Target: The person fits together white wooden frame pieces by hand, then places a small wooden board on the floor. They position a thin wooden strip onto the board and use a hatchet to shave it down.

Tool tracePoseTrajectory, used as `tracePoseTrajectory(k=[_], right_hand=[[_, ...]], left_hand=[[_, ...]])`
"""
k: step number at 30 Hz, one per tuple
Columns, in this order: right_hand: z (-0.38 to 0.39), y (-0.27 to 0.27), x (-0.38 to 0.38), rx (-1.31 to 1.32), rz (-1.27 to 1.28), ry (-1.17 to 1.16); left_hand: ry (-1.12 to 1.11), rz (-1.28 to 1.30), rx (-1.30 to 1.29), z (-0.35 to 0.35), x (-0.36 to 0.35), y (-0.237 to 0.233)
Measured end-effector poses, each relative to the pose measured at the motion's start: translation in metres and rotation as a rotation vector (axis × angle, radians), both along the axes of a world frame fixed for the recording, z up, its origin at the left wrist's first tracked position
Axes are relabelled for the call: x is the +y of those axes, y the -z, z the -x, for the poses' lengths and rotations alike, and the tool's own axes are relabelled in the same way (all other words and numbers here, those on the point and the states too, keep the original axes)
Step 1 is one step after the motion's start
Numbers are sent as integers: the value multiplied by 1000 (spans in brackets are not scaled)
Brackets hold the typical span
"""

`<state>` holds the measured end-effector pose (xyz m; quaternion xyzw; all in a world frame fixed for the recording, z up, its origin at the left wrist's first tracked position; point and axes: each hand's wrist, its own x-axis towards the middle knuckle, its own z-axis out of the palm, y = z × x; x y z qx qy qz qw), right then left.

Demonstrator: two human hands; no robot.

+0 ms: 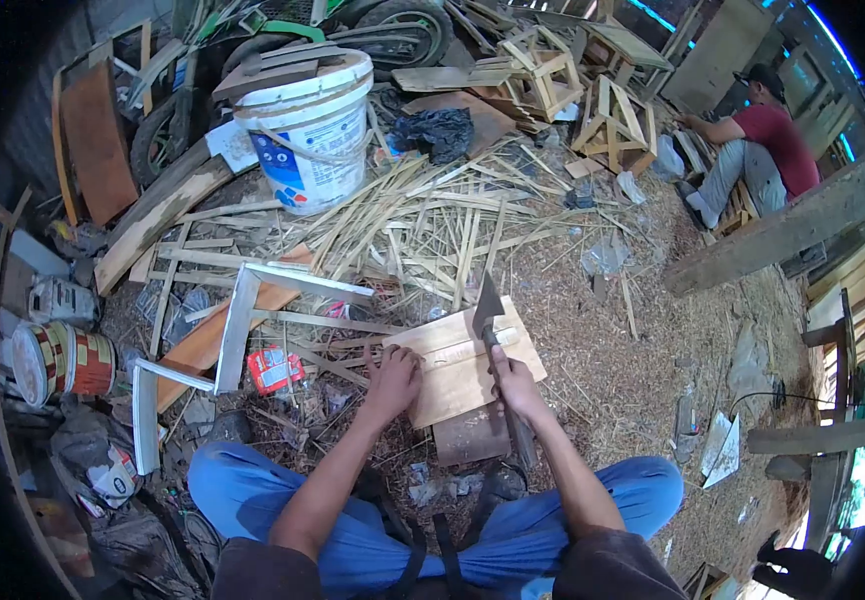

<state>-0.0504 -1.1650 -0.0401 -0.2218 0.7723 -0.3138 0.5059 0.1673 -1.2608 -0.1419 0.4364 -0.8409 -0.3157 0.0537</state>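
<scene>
Both hands work over a wooden board (450, 398) that lies on the littered ground just in front of the person's knees. Left hand (393, 380) lies flat and spread on the board's near-left corner, its fingertips at the end of a pale strip (458, 352) that runs across the board; the flat press seems meant to pin strip and board so neither slides. Right hand (515, 385) is closed around the handle of a hatchet (488, 312), gripping close under the head, which probably gives finer control than a grip at the handle's end. The blade stands just beyond the right hand, its lower end touching or nearly touching the strip and its edge away from the left fingers, which stay well to the side. Under the board's near edge, between the two wrists, a darker, smaller slab (468, 435) shows, possibly as a support. Beyond both hands spreads a heap of split bamboo slivers (433, 220), and farther off on the left-hand side stands a white plastic bucket (313, 130). Left of the left hand lie white-painted slats (238, 325), a red packet (273, 368) and, farther out, a paint tin (53, 360). Far beyond the right hand another person (763, 140) sits among unfinished wooden stools (553, 75), hands apart from this work.
</scene>
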Motion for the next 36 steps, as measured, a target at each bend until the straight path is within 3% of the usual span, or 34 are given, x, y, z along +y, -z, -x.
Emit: tracePoseTrajectory(k=[9, 16, 18, 19, 21, 28, 30, 36], right_hand=[[38, -5, 0, -121, 76, 167], [61, 24, 11, 90, 55, 34], [65, 35, 14, 387, 32, -108], [66, 35, 15, 381, 30, -102], [65, 31, 20, 748, -16, -236], [76, 13, 24, 676, -211, -279], [72, 45, 37, 934, -190, -351], [74, 45, 37, 768, -140, -211]], left_hand=[[75, 58, 95, 28, 2, -2], [67, 147, 115, 47, -1, -3], [46, 173, 111, 49, -1, 3], [53, 172, 106, 49, -3, 6], [46, 158, 85, 50, -7, 9], [65, 115, -11, 59, -2, -6], [130, 141, 50, 61, -4, -9], [23, 90, 177, 69, -13, -40]])
